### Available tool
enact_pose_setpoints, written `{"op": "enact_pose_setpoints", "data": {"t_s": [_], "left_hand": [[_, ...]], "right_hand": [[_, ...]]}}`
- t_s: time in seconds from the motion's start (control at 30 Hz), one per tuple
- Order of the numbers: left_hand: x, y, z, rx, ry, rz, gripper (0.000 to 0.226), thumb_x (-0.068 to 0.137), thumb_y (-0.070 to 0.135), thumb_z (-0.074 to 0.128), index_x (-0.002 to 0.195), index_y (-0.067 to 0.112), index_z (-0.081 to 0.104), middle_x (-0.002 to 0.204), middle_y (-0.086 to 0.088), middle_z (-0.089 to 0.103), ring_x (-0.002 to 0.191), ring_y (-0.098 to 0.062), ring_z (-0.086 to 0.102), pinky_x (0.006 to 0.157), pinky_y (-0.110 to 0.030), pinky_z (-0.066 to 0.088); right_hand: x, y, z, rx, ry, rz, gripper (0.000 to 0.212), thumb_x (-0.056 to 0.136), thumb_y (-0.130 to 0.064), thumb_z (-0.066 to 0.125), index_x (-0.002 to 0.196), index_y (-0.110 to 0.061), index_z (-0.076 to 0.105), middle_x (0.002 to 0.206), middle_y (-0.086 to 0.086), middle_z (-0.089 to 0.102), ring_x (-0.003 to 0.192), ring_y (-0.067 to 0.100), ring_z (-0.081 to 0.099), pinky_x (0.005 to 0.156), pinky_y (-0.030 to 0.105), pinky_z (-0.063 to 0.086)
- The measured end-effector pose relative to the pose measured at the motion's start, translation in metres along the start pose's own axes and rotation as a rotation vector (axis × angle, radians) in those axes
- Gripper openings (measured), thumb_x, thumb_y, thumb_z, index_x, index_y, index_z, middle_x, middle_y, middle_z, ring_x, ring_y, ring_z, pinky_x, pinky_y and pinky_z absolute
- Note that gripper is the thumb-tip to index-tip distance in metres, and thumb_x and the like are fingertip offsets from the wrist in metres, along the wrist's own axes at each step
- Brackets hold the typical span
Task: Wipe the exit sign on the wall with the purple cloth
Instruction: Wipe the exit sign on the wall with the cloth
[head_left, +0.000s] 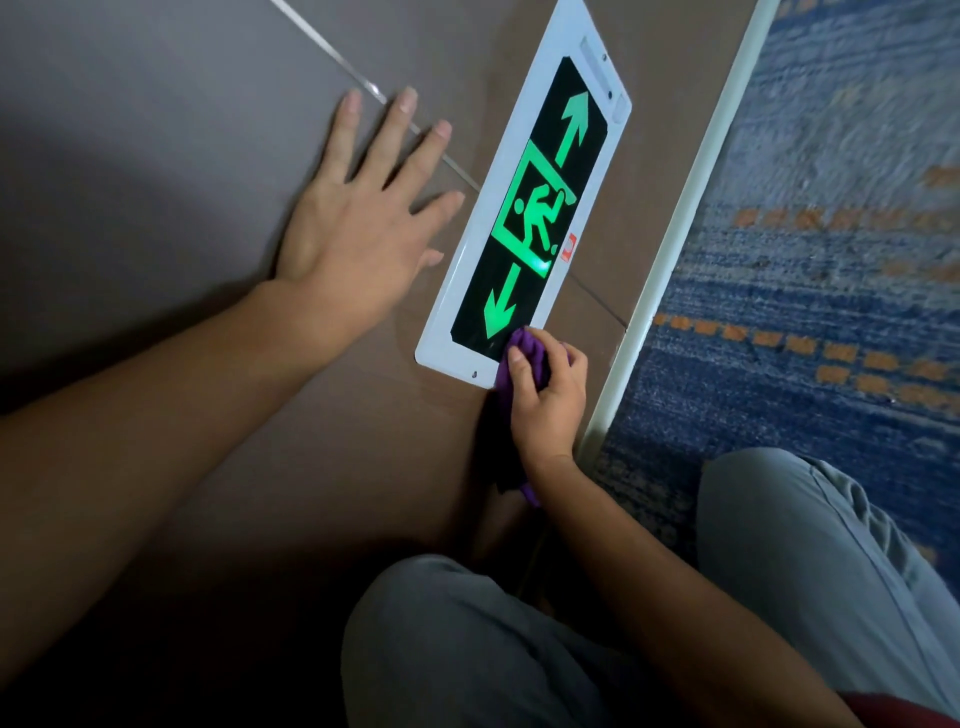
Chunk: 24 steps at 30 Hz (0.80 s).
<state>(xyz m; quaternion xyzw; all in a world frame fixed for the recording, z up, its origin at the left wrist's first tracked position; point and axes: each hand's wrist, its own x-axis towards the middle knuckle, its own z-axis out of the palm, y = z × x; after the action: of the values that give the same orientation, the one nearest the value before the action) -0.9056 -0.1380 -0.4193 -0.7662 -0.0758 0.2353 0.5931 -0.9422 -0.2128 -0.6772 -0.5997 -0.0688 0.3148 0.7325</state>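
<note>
The exit sign (524, 228) is a long white-framed plate on the brown wall, black inside with a glowing green running figure and two green arrows. My right hand (548, 402) is closed around the purple cloth (524, 353), which presses on the sign's near corner, beside the lower arrow. The rest of the cloth hangs down behind my wrist. My left hand (358, 228) lies flat on the wall, fingers spread, just left of the sign's frame.
A pale skirting strip (675, 244) runs along the foot of the wall to the right of the sign. Beyond it lies blue carpet (831, 208) with orange dashes. My knees in grey trousers (519, 644) are close to the wall, below the sign.
</note>
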Motion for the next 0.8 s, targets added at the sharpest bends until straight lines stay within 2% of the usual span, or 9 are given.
{"op": "enact_pose_setpoints", "data": {"t_s": [0.1, 0.17, 0.2, 0.27, 0.33, 0.53, 0.6, 0.73, 0.8], "left_hand": [[0.002, 0.0, 0.002, 0.006, 0.015, -0.006, 0.072, 0.101, 0.067, 0.018, 0.164, 0.033, 0.027, 0.176, -0.012, 0.004, 0.162, -0.043, 0.0, 0.127, -0.065, 0.005], [0.003, 0.002, 0.004, 0.016, 0.026, -0.016, 0.078, 0.098, 0.072, 0.014, 0.164, 0.033, 0.025, 0.176, -0.013, 0.005, 0.162, -0.043, 0.001, 0.128, -0.065, 0.006], [0.003, 0.002, 0.005, 0.019, 0.035, -0.017, 0.079, 0.097, 0.073, 0.012, 0.164, 0.033, 0.024, 0.176, -0.013, 0.005, 0.162, -0.043, 0.001, 0.128, -0.065, 0.006], [0.003, 0.003, 0.007, 0.018, 0.053, -0.026, 0.08, 0.097, 0.074, 0.01, 0.164, 0.034, 0.025, 0.176, -0.013, 0.007, 0.162, -0.042, 0.002, 0.127, -0.065, 0.006], [0.006, 0.003, 0.007, 0.017, 0.07, -0.045, 0.08, 0.095, 0.075, 0.011, 0.163, 0.035, 0.028, 0.176, -0.012, 0.009, 0.162, -0.042, 0.004, 0.128, -0.064, 0.007], [0.019, 0.007, 0.001, -0.049, 0.076, -0.09, 0.075, 0.096, 0.074, 0.019, 0.157, 0.037, 0.039, 0.175, -0.011, 0.014, 0.162, -0.041, 0.004, 0.128, -0.064, 0.005], [0.02, 0.008, 0.003, -0.049, 0.078, -0.089, 0.073, 0.096, 0.073, 0.02, 0.157, 0.037, 0.04, 0.175, -0.011, 0.015, 0.162, -0.041, 0.004, 0.128, -0.064, 0.005], [0.018, 0.007, 0.002, -0.07, 0.092, -0.102, 0.072, 0.097, 0.069, 0.018, 0.155, 0.035, 0.044, 0.174, -0.012, 0.017, 0.161, -0.043, 0.007, 0.128, -0.066, 0.008], [0.02, 0.007, 0.001, -0.071, 0.105, -0.102, 0.07, 0.098, 0.067, 0.022, 0.154, 0.032, 0.045, 0.174, -0.013, 0.017, 0.161, -0.043, 0.007, 0.128, -0.066, 0.009]], "right_hand": [[0.017, -0.013, 0.002, -0.027, 0.005, -0.042, 0.035, 0.101, -0.042, 0.06, 0.136, -0.038, 0.063, 0.123, -0.011, 0.048, 0.105, -0.014, 0.05, 0.086, -0.008, 0.029], [0.02, -0.015, 0.004, -0.089, 0.018, -0.074, 0.04, 0.102, -0.045, 0.055, 0.142, -0.04, 0.058, 0.129, -0.009, 0.049, 0.107, -0.012, 0.048, 0.084, -0.007, 0.029], [0.02, -0.013, 0.005, -0.118, 0.025, -0.076, 0.041, 0.103, -0.046, 0.054, 0.143, -0.041, 0.056, 0.135, -0.009, 0.049, 0.114, -0.008, 0.049, 0.087, -0.004, 0.03], [0.014, -0.007, 0.006, -0.147, 0.024, -0.063, 0.042, 0.103, -0.046, 0.055, 0.145, -0.04, 0.055, 0.147, -0.008, 0.049, 0.131, 0.006, 0.05, 0.099, 0.013, 0.037], [-0.003, 0.005, 0.007, -0.182, 0.012, -0.039, 0.042, 0.104, -0.044, 0.055, 0.146, -0.039, 0.055, 0.155, -0.007, 0.047, 0.139, 0.013, 0.047, 0.104, 0.026, 0.039], [-0.032, 0.022, 0.008, -0.256, -0.025, -0.052, 0.046, 0.106, -0.04, 0.051, 0.151, -0.044, 0.045, 0.162, -0.006, 0.04, 0.143, 0.015, 0.042, 0.102, 0.026, 0.033], [-0.016, 0.017, 0.009, -0.283, -0.006, -0.076, 0.048, 0.106, -0.041, 0.046, 0.153, -0.045, 0.041, 0.164, -0.009, 0.037, 0.14, 0.014, 0.044, 0.099, 0.026, 0.034], [0.017, 0.004, 0.01, -0.316, 0.045, -0.145, 0.049, 0.107, -0.044, 0.041, 0.155, -0.052, 0.032, 0.164, -0.021, 0.035, 0.105, 0.005, 0.049, 0.08, 0.024, 0.038], [0.034, -0.002, 0.009, -0.329, 0.063, -0.158, 0.049, 0.108, -0.043, 0.042, 0.156, -0.05, 0.033, 0.163, -0.021, 0.036, 0.1, 0.006, 0.049, 0.076, 0.025, 0.04]]}}
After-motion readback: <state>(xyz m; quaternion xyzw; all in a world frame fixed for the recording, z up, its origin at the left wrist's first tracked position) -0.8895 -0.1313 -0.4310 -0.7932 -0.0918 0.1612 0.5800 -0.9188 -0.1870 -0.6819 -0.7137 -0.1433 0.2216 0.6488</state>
